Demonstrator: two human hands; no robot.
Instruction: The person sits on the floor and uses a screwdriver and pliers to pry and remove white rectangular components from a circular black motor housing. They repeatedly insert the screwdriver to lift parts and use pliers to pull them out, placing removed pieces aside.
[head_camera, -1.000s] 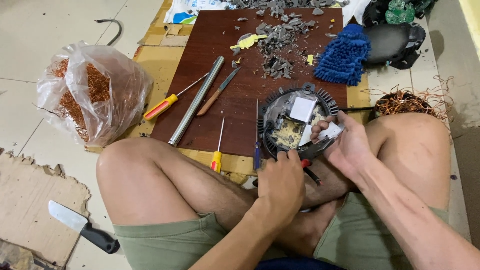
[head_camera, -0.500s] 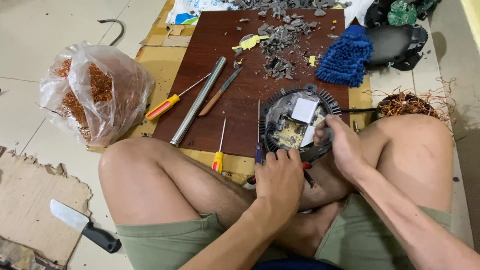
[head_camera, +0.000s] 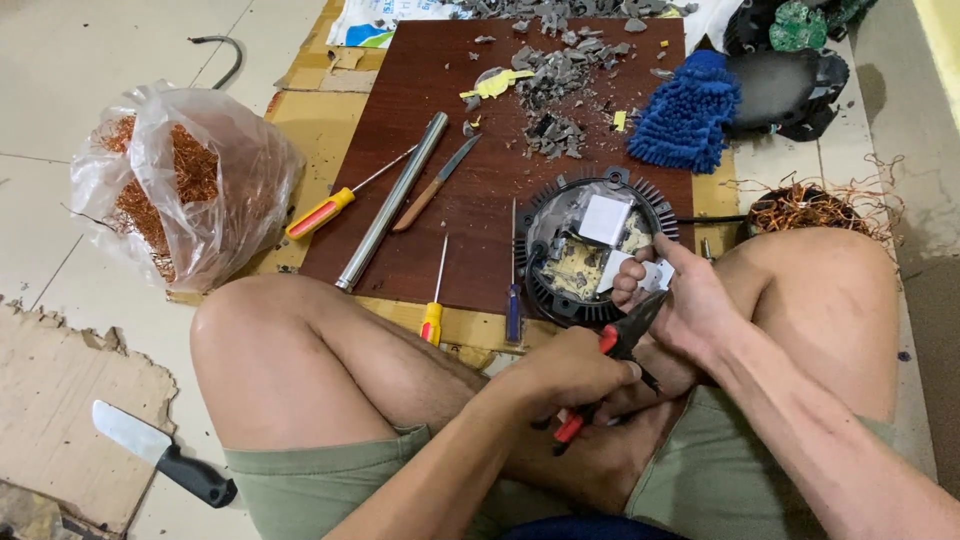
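Observation:
I sit cross-legged on the floor. A round black finned housing (head_camera: 560, 215) with a white block and circuit parts inside rests on the edge of a dark brown board (head_camera: 470, 230). My right hand (head_camera: 680, 300) grips a small white part at the housing's lower right rim. My left hand (head_camera: 570, 375) holds red-handled pliers (head_camera: 612, 345), their dark jaws pointing up toward the white part.
On the board lie a metal rod (head_camera: 392, 200), a knife (head_camera: 436, 183), screwdrivers (head_camera: 335, 205) and grey debris (head_camera: 555, 75). A blue mitt (head_camera: 685, 115) lies behind. A bag of copper wire (head_camera: 185, 190) sits left, a black-handled knife (head_camera: 160, 455) on cardboard, a wire coil (head_camera: 800, 205) right.
My left hand has lifted the red-handled pliers up toward the housing. My right hand has shifted slightly along the rim, still on the white part.

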